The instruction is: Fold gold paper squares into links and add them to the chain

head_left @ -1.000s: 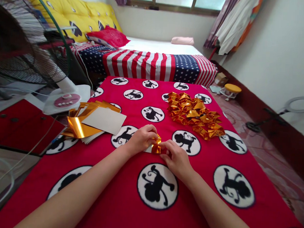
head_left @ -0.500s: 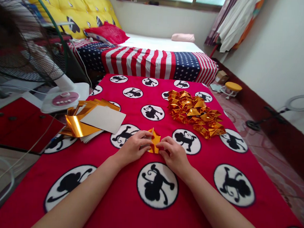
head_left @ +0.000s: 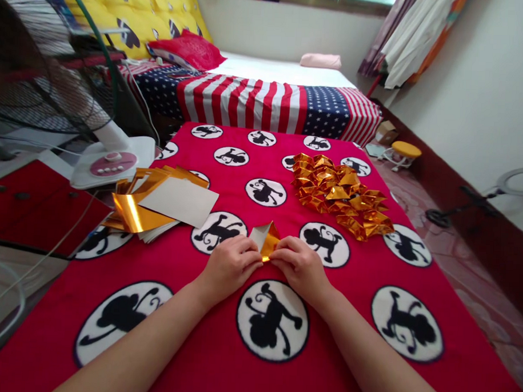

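Between my hands, a partly folded sheet of gold foil paper [head_left: 272, 240] rests on the red monkey-print cloth [head_left: 188, 342]. Its upper left part shows the pale back side, and the right part shows shiny gold. My left hand [head_left: 232, 263] pinches its lower left edge, fingers closed. The lower right edge is pinched in my right hand [head_left: 301, 267]. To the left lies a loose stack of gold foil sheets [head_left: 134, 213] with a pale sheet [head_left: 182, 200] on top. Folded gold foil pieces [head_left: 330, 190] sit clustered at the right.
A fan [head_left: 112, 151], its blades blurred, stands at the left beside a red box [head_left: 38, 205]. Beyond the cloth is a bed with a flag-print cover [head_left: 247, 101]. A yellow stool [head_left: 405, 149] and a ring-shaped stand [head_left: 517, 181] are on the floor at the right.
The foil paper between my hands has changed shape: its pale back now shows on the left, and a fold lies along the near edge. The view has shifted slightly.
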`<state>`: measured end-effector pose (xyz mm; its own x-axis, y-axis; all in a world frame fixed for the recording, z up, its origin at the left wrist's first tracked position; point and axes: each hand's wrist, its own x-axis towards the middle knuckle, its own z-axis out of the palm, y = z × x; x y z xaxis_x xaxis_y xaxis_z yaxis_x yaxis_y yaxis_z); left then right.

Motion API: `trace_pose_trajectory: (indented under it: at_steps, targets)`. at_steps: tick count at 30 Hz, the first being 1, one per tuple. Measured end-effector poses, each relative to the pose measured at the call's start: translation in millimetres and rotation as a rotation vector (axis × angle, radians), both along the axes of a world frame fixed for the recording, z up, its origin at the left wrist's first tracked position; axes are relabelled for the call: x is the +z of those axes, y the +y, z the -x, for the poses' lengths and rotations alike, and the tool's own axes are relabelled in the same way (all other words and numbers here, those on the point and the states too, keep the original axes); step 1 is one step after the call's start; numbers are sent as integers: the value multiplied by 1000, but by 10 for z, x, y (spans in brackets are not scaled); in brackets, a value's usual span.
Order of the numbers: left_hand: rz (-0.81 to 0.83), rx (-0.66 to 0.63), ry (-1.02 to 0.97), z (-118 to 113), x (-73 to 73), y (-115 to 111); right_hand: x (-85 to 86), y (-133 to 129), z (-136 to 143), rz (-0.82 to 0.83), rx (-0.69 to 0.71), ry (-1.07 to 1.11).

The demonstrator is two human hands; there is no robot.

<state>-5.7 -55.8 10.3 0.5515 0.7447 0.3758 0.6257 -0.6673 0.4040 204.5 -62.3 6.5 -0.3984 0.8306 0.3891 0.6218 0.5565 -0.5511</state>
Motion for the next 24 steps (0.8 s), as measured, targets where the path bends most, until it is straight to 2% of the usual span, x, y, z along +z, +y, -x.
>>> trace_pose_trajectory:
  at_steps: [8,16,24]
  targets:
    - [122,155,-128,-62,-25,-120,95,96,75,223,-84,-10]
    - [120,239,-174,-107,0,-123,102,75,184,241,-217,-7]
    - [150,269,-199,-129,-12,-111,108,70,265,267,-324,-40]
